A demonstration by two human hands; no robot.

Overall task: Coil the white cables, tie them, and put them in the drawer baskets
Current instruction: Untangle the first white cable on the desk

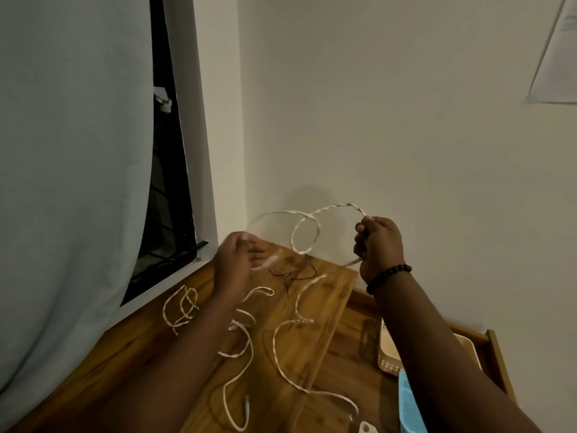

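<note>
White cable (307,232) looped mid-air, right hand (379,245) gripping it.
Left hand (239,264) blurred, fingers loose; several cables (281,354) on wooden top (131,354).

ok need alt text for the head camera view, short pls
A person's right hand grips a white braided cable held up in a loop against a white wall, while the blurred left hand reaches toward it. More white cables lie loose on the wooden tabletop, beside an open drawer holding a cream basket.
</note>
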